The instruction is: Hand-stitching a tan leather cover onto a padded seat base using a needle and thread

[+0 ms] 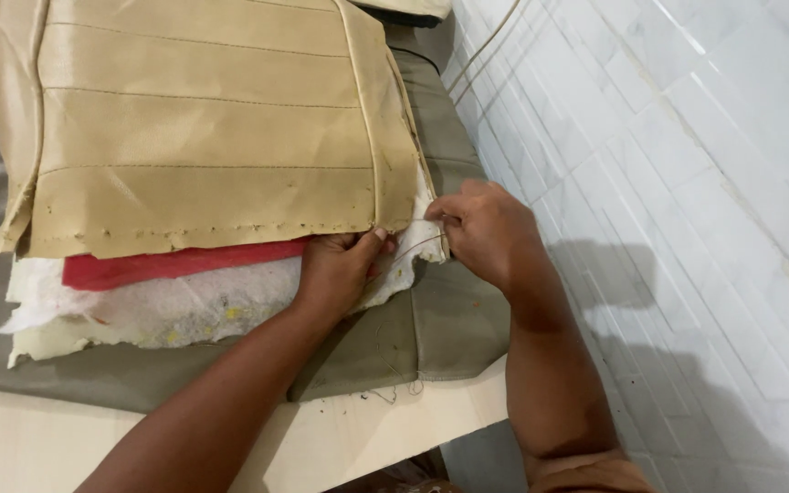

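Head view: both hands working the corner of the tan cover [203, 119] over the foam padding [175, 306].
Left hand [340, 269] pressing padding flat; right hand [486, 228] pinching piping cord [417, 245]. Risk, I'd judge: cord slipping, frayed edge tearing.

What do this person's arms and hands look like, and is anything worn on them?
Both arms are bare as far as the picture shows: no sleeves reach the forearms. The left hand and right hand wear no gloves, and no rings, watch or bracelets can be seen. The nails visible on the left hand look short and plain.
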